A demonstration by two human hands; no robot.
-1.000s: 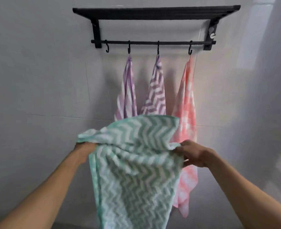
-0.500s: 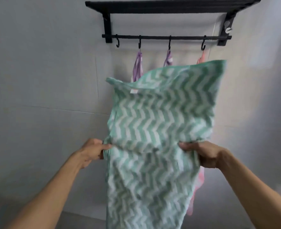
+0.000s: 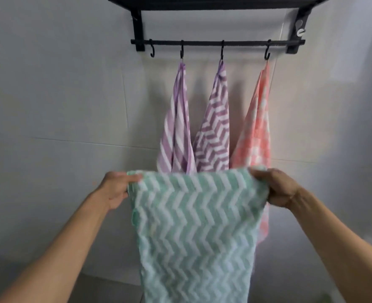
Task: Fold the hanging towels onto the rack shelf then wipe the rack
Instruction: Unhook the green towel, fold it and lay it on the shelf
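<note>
A green zigzag towel (image 3: 198,226) hangs doubled over in front of me. My left hand (image 3: 115,189) grips its top left end and my right hand (image 3: 276,186) grips its top right end. Behind it, a light purple striped towel (image 3: 176,132), a darker purple zigzag towel (image 3: 214,132) and a pink checked towel (image 3: 256,132) hang from hooks on the rail of the black wall rack (image 3: 215,43). The rack shelf (image 3: 213,3) runs along the top edge of the view. The leftmost hook (image 3: 151,49) is bare.
Grey tiled wall surrounds the rack. A white wall or panel stands at the right edge. Two small round fittings (image 3: 300,27) sit on the rack's right bracket.
The green towel's upper half, flipped up half a second ago, has dropped down over the front. Both hands now hold the folded top edge higher and wider apart.
</note>
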